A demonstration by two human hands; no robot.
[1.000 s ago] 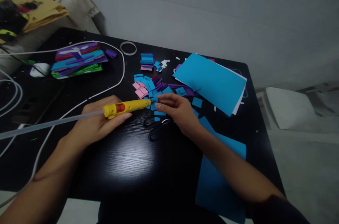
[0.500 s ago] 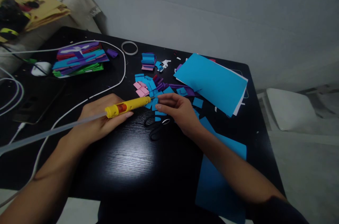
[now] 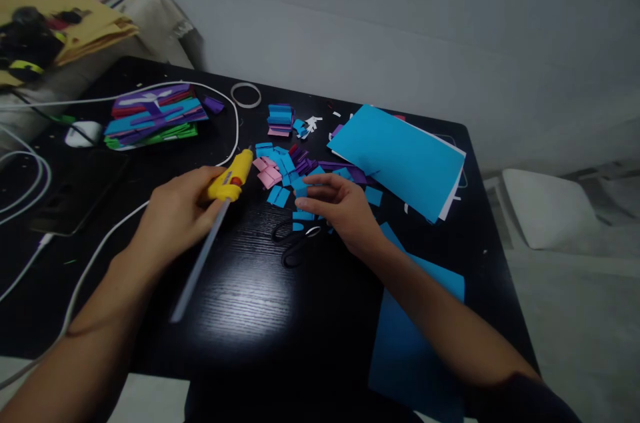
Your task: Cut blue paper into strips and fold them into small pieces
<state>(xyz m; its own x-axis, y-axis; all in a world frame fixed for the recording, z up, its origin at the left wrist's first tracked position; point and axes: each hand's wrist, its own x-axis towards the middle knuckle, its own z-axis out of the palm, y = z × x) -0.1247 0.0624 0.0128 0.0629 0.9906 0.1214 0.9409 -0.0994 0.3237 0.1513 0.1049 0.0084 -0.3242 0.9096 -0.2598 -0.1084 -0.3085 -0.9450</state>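
Note:
My left hand (image 3: pixel 180 209) is wrapped round a yellow glue gun (image 3: pixel 231 176), its nozzle turned toward the back of the table. A long pale glue stick (image 3: pixel 204 263) sticks out of its rear toward me. Between the thumb and fingers of my right hand (image 3: pixel 345 206) is a small blue paper piece (image 3: pixel 301 187). Below it on the table lie black-handled scissors (image 3: pixel 295 239), with blue paper under part of them. Folded pink paper pieces (image 3: pixel 267 173) and purple paper pieces (image 3: pixel 303 159) are heaped with blue ones just beyond my hands.
Large blue sheets (image 3: pixel 400 159) lie at the back right, another blue sheet (image 3: pixel 415 343) under my right forearm. A bundle of coloured paper strips (image 3: pixel 155 116), a tape ring (image 3: pixel 246 95), a phone (image 3: pixel 77 189) and a white cable (image 3: pixel 237 126) occupy the left and back.
My left hand has swung the glue gun away from the blue paper piece, so its nozzle now points to the back and the glue stick toward me. My right hand stays nearly in place.

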